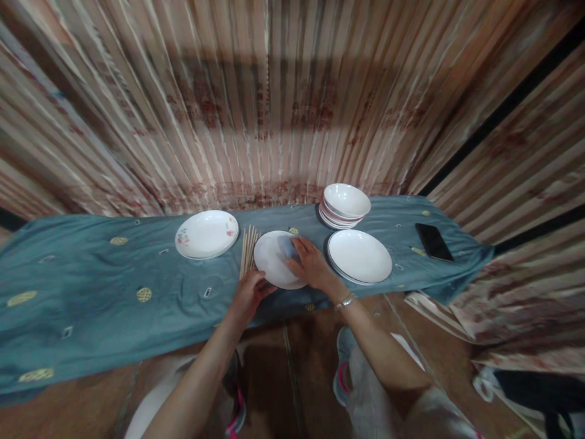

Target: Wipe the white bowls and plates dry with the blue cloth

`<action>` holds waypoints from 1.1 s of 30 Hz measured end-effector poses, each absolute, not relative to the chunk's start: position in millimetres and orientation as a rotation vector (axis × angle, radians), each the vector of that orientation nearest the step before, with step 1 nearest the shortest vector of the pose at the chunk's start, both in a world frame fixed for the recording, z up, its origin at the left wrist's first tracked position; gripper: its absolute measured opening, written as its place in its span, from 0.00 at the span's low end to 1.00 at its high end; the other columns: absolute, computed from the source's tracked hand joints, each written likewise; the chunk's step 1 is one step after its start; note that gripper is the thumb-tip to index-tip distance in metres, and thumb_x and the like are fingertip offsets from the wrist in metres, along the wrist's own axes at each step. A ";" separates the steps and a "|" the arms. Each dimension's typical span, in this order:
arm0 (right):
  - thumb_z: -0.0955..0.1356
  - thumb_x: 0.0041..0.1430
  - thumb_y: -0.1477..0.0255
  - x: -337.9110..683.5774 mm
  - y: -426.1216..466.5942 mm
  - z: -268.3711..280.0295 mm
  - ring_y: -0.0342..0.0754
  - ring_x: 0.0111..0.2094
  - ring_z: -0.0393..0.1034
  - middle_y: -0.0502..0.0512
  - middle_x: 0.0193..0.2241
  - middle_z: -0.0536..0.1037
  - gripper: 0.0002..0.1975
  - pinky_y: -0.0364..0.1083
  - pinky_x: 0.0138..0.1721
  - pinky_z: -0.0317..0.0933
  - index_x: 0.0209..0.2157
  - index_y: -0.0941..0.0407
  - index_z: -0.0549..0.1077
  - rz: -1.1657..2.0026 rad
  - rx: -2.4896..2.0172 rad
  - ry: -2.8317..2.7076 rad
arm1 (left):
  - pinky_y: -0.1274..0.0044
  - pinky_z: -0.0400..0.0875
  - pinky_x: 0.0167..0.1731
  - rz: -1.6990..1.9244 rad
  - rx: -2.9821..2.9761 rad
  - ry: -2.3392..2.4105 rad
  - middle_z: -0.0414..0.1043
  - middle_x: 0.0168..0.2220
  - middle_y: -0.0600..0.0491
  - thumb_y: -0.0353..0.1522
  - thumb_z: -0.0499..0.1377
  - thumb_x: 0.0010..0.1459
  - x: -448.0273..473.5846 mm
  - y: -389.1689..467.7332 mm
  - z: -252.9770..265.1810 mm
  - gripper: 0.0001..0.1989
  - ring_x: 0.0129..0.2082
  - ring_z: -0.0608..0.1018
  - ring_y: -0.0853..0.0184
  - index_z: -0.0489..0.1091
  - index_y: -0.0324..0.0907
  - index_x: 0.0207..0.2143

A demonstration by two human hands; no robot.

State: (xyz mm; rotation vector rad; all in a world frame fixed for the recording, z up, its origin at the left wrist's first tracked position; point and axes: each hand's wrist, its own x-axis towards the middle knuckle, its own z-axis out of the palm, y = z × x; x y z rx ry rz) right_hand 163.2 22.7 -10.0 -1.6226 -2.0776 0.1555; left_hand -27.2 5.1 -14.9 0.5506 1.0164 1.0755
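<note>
Middle plate (270, 259): white, at the near edge of the cloth (105, 274), between the sticks (248, 250) and the right-hand plates (360, 256). Left hand (250, 292) pinches its near-left rim, thumb on top. Right hand (313, 262) lies over its right side, fingers extended across the face; a bluish-grey patch (287, 247) shows at the fingertips. Cannot tell whether the right hand holds it.

Bowls (346, 201): nested, upright, behind the right-hand plates; the top one shows its white inside, and rims of others show below.

Right-hand plates: stacked, dark-rimmed. Left-hand plates (207, 235): stacked, floral marks on the top one. Sticks lie in a loose bundle just beside the middle plate. Phone (434, 242) lies at far right.
</note>
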 end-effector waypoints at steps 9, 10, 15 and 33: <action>0.59 0.68 0.74 168.1 20.2 -28.9 0.57 0.60 0.62 0.67 0.59 0.70 0.21 0.59 0.60 0.60 0.59 0.60 0.68 0.116 -1.515 -2.126 | 0.73 0.75 0.34 1.116 0.562 1.037 0.78 0.39 0.48 0.38 0.69 0.41 -27.3 9.9 -20.4 0.20 0.38 0.78 0.62 0.74 0.40 0.37; 0.59 0.67 0.75 169.2 19.2 -27.4 0.57 0.58 0.64 0.67 0.57 0.71 0.20 0.58 0.59 0.61 0.58 0.60 0.69 0.119 -1.504 -2.137 | 0.72 0.75 0.35 1.121 0.559 1.027 0.78 0.40 0.48 0.39 0.69 0.42 -26.5 10.4 -20.0 0.20 0.39 0.79 0.61 0.74 0.40 0.38; 0.61 0.65 0.79 170.0 16.6 -25.3 0.54 0.51 0.69 0.65 0.51 0.76 0.16 0.54 0.56 0.64 0.51 0.61 0.75 0.159 -1.553 -2.258 | 0.73 0.76 0.36 1.154 0.566 0.997 0.79 0.44 0.46 0.39 0.70 0.45 -23.8 11.5 -17.4 0.22 0.40 0.79 0.61 0.75 0.39 0.42; 0.66 0.58 0.79 163.1 7.8 -1.7 0.48 0.42 0.75 0.57 0.39 0.81 0.10 0.43 0.44 0.64 0.34 0.58 0.80 0.529 -1.577 -2.245 | 0.74 0.79 0.35 1.250 0.693 1.010 0.65 0.64 0.48 0.40 0.69 0.49 -23.5 15.0 -22.5 0.34 0.52 0.76 0.56 0.68 0.50 0.60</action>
